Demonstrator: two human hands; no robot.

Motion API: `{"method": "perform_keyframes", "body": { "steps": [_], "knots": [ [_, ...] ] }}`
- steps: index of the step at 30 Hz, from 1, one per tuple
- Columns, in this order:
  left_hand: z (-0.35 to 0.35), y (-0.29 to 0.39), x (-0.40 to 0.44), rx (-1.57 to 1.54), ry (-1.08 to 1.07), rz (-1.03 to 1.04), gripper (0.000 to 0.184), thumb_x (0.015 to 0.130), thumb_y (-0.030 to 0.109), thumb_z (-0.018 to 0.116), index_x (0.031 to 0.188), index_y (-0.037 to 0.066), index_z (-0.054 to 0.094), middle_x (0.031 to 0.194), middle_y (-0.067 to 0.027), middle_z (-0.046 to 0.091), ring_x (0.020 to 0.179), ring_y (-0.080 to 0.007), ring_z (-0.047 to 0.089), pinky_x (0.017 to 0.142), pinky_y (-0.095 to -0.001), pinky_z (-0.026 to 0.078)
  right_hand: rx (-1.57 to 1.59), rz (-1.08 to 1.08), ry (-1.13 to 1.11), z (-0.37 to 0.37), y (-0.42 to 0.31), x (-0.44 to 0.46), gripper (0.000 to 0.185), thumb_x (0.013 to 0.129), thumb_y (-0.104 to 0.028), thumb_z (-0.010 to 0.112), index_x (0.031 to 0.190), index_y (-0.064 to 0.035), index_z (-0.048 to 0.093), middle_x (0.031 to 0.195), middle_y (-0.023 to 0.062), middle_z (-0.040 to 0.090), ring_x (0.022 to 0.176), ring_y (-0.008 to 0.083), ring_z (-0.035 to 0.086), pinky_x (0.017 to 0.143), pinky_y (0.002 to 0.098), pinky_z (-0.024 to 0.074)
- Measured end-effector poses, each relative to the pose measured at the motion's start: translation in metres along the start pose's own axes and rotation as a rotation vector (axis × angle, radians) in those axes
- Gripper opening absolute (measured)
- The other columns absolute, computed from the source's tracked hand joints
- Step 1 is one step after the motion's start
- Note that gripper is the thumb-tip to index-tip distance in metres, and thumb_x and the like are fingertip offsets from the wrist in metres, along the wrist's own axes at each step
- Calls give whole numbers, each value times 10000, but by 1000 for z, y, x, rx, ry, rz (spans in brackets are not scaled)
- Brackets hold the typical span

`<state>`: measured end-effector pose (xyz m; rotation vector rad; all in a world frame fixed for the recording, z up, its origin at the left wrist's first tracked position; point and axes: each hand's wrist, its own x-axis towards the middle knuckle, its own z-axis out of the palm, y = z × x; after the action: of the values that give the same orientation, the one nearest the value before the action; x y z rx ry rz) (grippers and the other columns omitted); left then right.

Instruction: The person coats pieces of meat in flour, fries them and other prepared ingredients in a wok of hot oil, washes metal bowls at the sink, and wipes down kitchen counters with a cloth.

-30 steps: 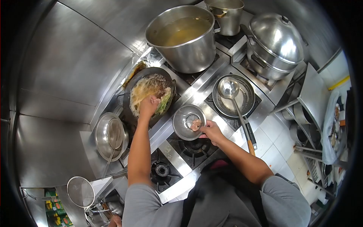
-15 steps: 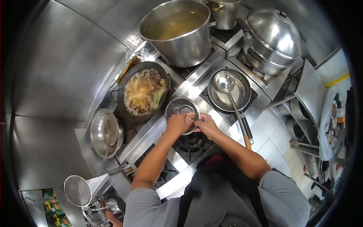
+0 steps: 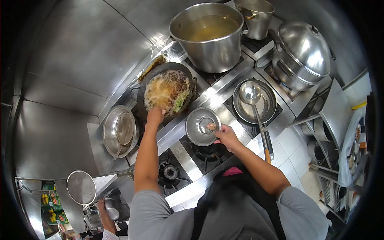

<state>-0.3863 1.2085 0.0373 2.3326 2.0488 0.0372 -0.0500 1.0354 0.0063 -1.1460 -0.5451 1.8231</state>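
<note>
While our right hand (image 3: 227, 138) grips the near right edge of a metal bowl (image 3: 194, 130), our left hand (image 3: 156, 115) reaches forward to the near edge of a dark wok (image 3: 170, 66). Pale pinkish food (image 3: 211, 126), apparently raw meat, sits inside the bowl just ahead of the right fingers, to the right of the left hand and well apart from it. Right hand: closed, thumb and fingers clamped about the rim, bowl held tilted slightly above a burner (image 3: 208, 152). Left hand: palm down, fingers drawn together and pointing into the wok; the fingertips are too small and partly hidden, so we cannot tell whether they pinch anything or have let go. Ahead of that hand, bubbling oil (image 3: 162, 90) fills the wok, with a green, battered-looking clump (image 3: 179, 103) forward and to the right of the fingers. Left of the left hand we note a wide basin (image 3: 108, 130) with a strainer (image 3: 125, 129) resting in it. Forward and right of the right hand: a frying pan (image 3: 265, 106) with a ladle (image 3: 250, 92) lying across it. Beyond both hands, a large pot (image 3: 214, 56) of yellowish liquid.
</note>
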Motion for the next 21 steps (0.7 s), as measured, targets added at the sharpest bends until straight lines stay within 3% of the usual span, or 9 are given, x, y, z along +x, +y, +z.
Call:
{"method": "perform_keyframes", "body": {
  "steps": [3, 5, 7, 9, 10, 13, 17, 20, 21],
  "knots": [
    [-21, 24, -9, 5, -175, -109, 207, 859, 266, 674, 955, 88, 716, 946, -213, 688, 914, -398, 665, 774, -493, 525, -63, -5, 6, -10, 6, 3, 152, 827, -38, 641, 975, -3, 633, 814, 6, 553, 721, 109, 613, 677, 303, 607],
    [-63, 78, -29, -83, -32, 55, 191, 846, 179, 665, 1009, 114, 740, 969, -150, 716, 893, -338, 695, 772, -443, 550, -57, -19, 27, -10, 2, -1, 106, 827, -49, 642, 923, -13, 617, 806, 6, 547, 702, 104, 596, 664, 302, 603],
    [-52, 116, -46, -482, -235, 286, 247, 834, 193, 675, 1068, 146, 736, 971, -141, 720, 896, -321, 695, 776, -429, 553, -89, -41, 12, -10, 0, -2, 73, 825, -52, 646, 866, -25, 591, 794, 7, 544, 690, 105, 582, 664, 310, 604],
    [-32, 170, -81, -451, -180, 447, 210, 821, 190, 677, 1009, 106, 716, 883, -153, 700, 851, -351, 677, 740, -432, 551, -96, -47, -31, -6, 5, 2, 91, 820, -42, 649, 821, -33, 558, 776, 6, 533, 685, 104, 576, 630, 300, 601],
    [-8, 185, -92, -406, -112, 432, 178, 808, 185, 682, 956, 85, 688, 831, -157, 673, 819, -364, 662, 719, -437, 544, -125, -54, -23, -2, 8, 2, 109, 818, -36, 649, 805, -33, 541, 768, 7, 527, 682, 105, 573, 608, 292, 597],
    [24, 178, -99, -368, -5, 398, 132, 804, 170, 668, 874, 63, 634, 766, -169, 623, 779, -392, 644, 683, -464, 525, -271, -117, -19, -10, 25, 11, 163, 816, -27, 651, 767, -33, 495, 757, 12, 511, 670, 108, 564, 564, 282, 594],
    [2, 149, -77, -526, 82, 363, 80, 805, 131, 635, 829, 58, 613, 743, -167, 609, 754, -388, 638, 649, -479, 508, -101, -19, 28, -16, 20, 1, 132, 817, -26, 648, 787, -34, 519, 752, 14, 505, 658, 117, 564, 574, 306, 607],
    [-18, 118, -40, -640, 226, 249, 94, 797, 148, 665, 804, 55, 660, 722, -152, 639, 658, -337, 624, 611, -435, 506, -82, -7, 75, -18, 18, -5, 111, 816, -26, 645, 803, -37, 535, 751, 10, 504, 659, 120, 571, 591, 317, 611],
    [-21, 103, -23, -619, 230, 148, 138, 828, 196, 703, 873, 66, 707, 720, -84, 664, 640, -181, 633, 614, -334, 492, -83, 10, 82, -19, 19, -8, 109, 818, -30, 644, 808, -38, 536, 756, 10, 510, 660, 119, 573, 607, 324, 614]
  ]
}}
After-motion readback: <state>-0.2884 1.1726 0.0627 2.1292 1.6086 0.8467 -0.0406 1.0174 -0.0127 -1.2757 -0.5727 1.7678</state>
